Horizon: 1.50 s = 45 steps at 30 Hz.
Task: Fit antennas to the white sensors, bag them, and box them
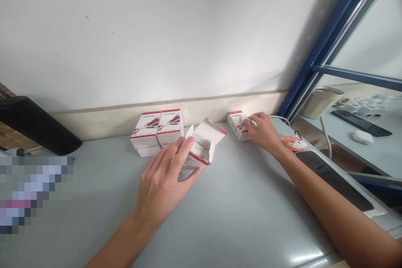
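Fingers wrapped round its left and near sides, my left hand (163, 178) holds an open white and red carton (196, 161) tilted over the table. The lid and side flaps of this carton stand up, and clear crinkled plastic shows inside. To the right, my right hand (265, 132) is closed in a pinch at the top of a flat white and red box (234, 126) by the wall. Something small and whitish shows at the fingertips, too unclear to name. Left of the open carton, several closed cartons (147, 125) of the same print stand stacked in two columns.
A phone (334, 180) and an orange animal-face case (294, 143) lie by my right forearm. A blue-framed mirror or glass pane (358, 76) stands at the right. On the left are a black rounded object (40, 125) and a blurred-out patch. The wall (176, 37) bounds the grey table (220, 222).
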{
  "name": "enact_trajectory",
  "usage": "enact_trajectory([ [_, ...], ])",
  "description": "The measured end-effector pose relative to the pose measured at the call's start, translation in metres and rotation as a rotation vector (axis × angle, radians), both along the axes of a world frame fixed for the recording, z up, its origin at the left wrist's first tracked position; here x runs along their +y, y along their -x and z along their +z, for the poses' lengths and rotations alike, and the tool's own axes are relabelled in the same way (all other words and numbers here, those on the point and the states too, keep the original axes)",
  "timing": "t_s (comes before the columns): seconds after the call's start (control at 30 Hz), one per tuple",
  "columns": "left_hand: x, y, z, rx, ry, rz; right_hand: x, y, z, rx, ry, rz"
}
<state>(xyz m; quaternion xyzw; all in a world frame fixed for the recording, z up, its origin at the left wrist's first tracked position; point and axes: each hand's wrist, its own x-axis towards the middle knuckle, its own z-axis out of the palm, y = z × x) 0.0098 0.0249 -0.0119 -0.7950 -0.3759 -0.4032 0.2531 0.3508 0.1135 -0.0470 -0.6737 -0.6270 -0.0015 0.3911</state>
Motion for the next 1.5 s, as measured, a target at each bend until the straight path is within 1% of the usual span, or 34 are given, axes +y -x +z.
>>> enact_trajectory([
  [0.17,-0.002,-0.002,0.001,-0.004,0.008,-0.01,0.001,0.003,0.0,0.103,0.038,-0.029],
  [0.3,-0.003,-0.003,0.001,0.008,0.018,-0.013,0.002,0.005,-0.002,0.167,0.001,-0.062],
  [0.43,-0.003,-0.003,0.0,0.006,0.03,-0.011,0.002,0.004,-0.002,0.21,-0.036,-0.06],
  [0.53,-0.003,-0.003,-0.001,-0.011,0.034,-0.009,-0.004,0.01,0.009,0.195,-0.1,-0.056],
  [0.6,-0.003,-0.003,0.0,0.003,0.02,-0.006,-0.017,0.022,0.025,0.174,-0.215,-0.02],
  [0.67,-0.003,-0.003,0.001,0.036,0.001,-0.006,-0.037,0.04,0.044,0.114,-0.451,0.162],
  [0.7,-0.004,-0.003,0.002,0.055,-0.006,-0.006,-0.048,0.051,0.053,0.08,-0.528,0.27],
  [0.77,-0.006,-0.003,0.004,0.097,-0.016,-0.014,-0.069,0.071,0.065,0.0,-0.632,0.508],
  [0.8,-0.007,-0.003,0.005,0.12,-0.02,-0.018,-0.078,0.08,0.068,-0.063,-0.631,0.626],
  [0.87,-0.008,-0.003,0.007,0.167,-0.029,-0.024,-0.088,0.094,0.068,-0.23,-0.573,0.802],
  [0.9,-0.009,-0.003,0.008,0.184,-0.035,-0.021,-0.09,0.097,0.066,-0.282,-0.528,0.845],
  [0.97,-0.009,-0.002,0.01,0.182,-0.048,0.015,-0.089,0.1,0.062,-0.289,-0.448,0.839],
  [1.07,-0.008,0.001,0.013,0.137,-0.075,0.075,-0.082,0.098,0.057,-0.166,-0.331,0.773],
  [1.13,-0.006,0.004,0.015,0.167,-0.1,0.073,-0.078,0.096,0.053,-0.074,-0.226,0.787],
  [1.2,-0.004,0.006,0.015,0.227,-0.12,0.057,-0.074,0.094,0.047,-0.019,-0.157,0.82],
  [1.27,-0.002,0.007,0.014,0.257,-0.115,0.048,-0.072,0.094,0.04,-0.073,-0.14,0.854],
  [1.33,0.0,0.007,0.012,0.27,-0.093,0.035,-0.07,0.093,0.035,-0.189,-0.133,0.895],
  [1.4,0.0,0.006,0.01,0.285,-0.066,0.025,-0.07,0.092,0.034,-0.249,-0.095,0.923],
  [1.43,-0.001,0.006,0.01,0.291,-0.052,0.02,-0.07,0.091,0.035,-0.241,-0.064,0.938],
  [1.5,-0.001,0.005,0.01,0.288,-0.028,0.018,-0.071,0.091,0.04,-0.16,0.024,0.977],
])
